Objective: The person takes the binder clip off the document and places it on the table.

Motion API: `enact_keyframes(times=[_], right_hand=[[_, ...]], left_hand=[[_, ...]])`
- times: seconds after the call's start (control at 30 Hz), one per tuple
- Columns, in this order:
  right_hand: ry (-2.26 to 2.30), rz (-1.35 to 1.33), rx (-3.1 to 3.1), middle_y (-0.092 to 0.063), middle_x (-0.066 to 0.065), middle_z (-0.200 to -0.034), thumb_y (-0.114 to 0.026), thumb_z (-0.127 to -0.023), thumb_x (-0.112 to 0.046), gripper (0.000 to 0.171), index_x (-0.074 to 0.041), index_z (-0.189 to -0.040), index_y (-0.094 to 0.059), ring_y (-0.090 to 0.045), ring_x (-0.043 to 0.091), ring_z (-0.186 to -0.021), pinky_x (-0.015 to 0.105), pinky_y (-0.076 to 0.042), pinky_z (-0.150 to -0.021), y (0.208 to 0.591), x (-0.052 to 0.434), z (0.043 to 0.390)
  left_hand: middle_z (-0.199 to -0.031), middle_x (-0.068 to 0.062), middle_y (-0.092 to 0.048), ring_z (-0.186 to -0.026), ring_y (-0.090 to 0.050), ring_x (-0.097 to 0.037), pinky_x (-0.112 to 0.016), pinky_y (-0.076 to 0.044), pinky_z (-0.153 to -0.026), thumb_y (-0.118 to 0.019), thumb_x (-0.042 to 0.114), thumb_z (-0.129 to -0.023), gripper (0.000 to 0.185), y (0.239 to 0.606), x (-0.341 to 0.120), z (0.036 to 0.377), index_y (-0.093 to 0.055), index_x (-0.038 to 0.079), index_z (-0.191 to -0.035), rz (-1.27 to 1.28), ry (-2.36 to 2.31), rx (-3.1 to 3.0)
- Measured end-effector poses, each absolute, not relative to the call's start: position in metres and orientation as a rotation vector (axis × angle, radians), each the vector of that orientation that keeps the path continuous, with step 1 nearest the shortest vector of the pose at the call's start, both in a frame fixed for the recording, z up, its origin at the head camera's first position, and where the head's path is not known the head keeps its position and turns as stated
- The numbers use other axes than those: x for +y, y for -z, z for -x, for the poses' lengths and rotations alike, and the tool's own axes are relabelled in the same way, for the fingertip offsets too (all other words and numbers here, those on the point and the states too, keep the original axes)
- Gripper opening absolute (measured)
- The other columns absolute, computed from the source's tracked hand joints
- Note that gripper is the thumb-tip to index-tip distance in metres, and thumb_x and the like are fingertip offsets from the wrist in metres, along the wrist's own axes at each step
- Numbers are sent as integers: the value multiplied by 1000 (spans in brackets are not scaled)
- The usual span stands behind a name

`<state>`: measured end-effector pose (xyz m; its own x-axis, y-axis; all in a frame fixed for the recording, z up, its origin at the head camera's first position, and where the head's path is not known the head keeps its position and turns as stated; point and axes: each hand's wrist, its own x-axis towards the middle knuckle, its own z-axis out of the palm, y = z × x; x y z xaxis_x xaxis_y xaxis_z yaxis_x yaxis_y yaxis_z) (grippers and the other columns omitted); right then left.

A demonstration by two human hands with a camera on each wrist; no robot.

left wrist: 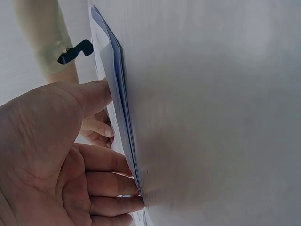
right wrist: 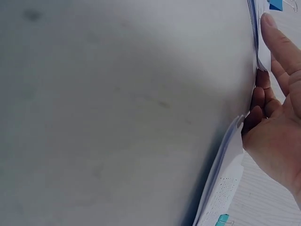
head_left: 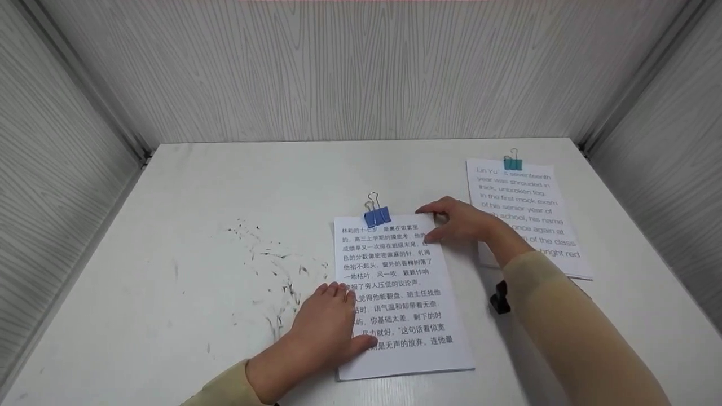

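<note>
Both wrist views are mostly filled by the pale tabletop seen edge-on, so they show little beyond paper edges and fingers. In the head view the right forearm covers the lower left of the far paper stack [head_left: 527, 217], and its last printed lines are cut off. A small black object [head_left: 500, 298] beside that forearm is half hidden — what it is cannot be told.

The surface is a white table [head_left: 186, 225] with a patch of dark scuff marks [head_left: 271, 276] left of centre. Pale wood-grain panels [head_left: 361, 67] close it in at the back and on both sides.

There are two paper stacks and two binder clips. The near paper stack [head_left: 397, 293], printed with Chinese text, lies flat at the table's middle with a blue binder clip [head_left: 377, 215] on its top edge. The far stack, in English, lies to the right and carries a teal binder clip [head_left: 512, 163] at its top.

The left hand [head_left: 327, 330] rests on the near stack's lower left edge — fingers straight and together, thumb lying on the page. The right hand [head_left: 459, 221] pinches the stack's upper right corner, index finger on top and the other fingers curled beneath.
</note>
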<state>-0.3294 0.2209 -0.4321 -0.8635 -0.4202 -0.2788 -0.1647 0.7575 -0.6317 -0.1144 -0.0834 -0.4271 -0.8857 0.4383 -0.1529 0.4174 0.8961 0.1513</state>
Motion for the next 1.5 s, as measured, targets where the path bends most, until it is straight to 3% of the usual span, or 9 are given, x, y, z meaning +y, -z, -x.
enact_keyframes(times=[0.43,0.67,0.77,0.83,0.97,1.07,1.23,1.5], right_hand=[[839,439,2570,-50,8,-150,-89,-86,-29,59,-21,-139,-64,-42,33,-144,52,-29,-123,431,217,324],[1055,465,2457,-65,7,-124,-87,-89,-26,53,-22,-135,-61,-58,27,-116,43,-41,-105,431,217,313],[1164,470,2384,-70,6,-124,-83,-94,-19,56,-22,-143,-56,-64,26,-113,43,-43,-102,432,218,307],[1208,473,2361,-72,5,-125,-79,-97,-16,68,-25,-156,-47,-68,25,-112,43,-45,-102,432,219,303],[1262,473,2368,-74,2,-126,-73,-101,-14,88,-46,-168,-26,-71,24,-110,43,-46,-98,433,223,296],[1282,492,2395,-69,0,-139,-70,-103,-15,79,-45,-166,-33,-67,22,-116,42,-46,-97,433,223,292],[1281,471,2441,-56,-6,-155,-69,-104,-17,60,-28,-161,-50,-60,18,-128,40,-42,-107,433,221,287],[1367,401,2430,-56,-7,-156,-69,-103,-16,59,-24,-159,-52,-59,17,-132,41,-41,-112,433,223,280]], left_hand=[[-150,-31,-55,-143,-50,-45,-53,-37,-123,-65,72,-93,99,426,-81,116,-57,-12,-145,-647,-141,2860],[-149,-33,-54,-142,-50,-47,-53,-36,-123,-67,71,-93,99,427,-82,116,-56,-12,-145,-649,-164,2863],[-148,-33,-55,-142,-51,-47,-53,-37,-123,-67,71,-92,99,427,-83,115,-57,-13,-144,-656,-165,2871],[-148,-33,-56,-141,-51,-47,-53,-37,-122,-67,71,-92,99,428,-82,116,-57,-13,-144,-658,-164,2873],[-147,-33,-56,-141,-52,-47,-53,-37,-122,-67,71,-92,99,427,-82,117,-57,-13,-144,-658,-171,2875],[-147,-34,-55,-141,-51,-48,-53,-37,-122,-67,71,-92,99,427,-83,116,-57,-13,-144,-652,-178,2875],[-146,-32,-57,-140,-52,-47,-53,-37,-122,-67,72,-92,99,428,-85,118,-58,-12,-143,-664,-187,2883],[-143,-27,-62,-139,-54,-46,-57,-34,-123,-68,73,-91,97,433,-89,118,-61,-9,-141,-739,-150,2936]])
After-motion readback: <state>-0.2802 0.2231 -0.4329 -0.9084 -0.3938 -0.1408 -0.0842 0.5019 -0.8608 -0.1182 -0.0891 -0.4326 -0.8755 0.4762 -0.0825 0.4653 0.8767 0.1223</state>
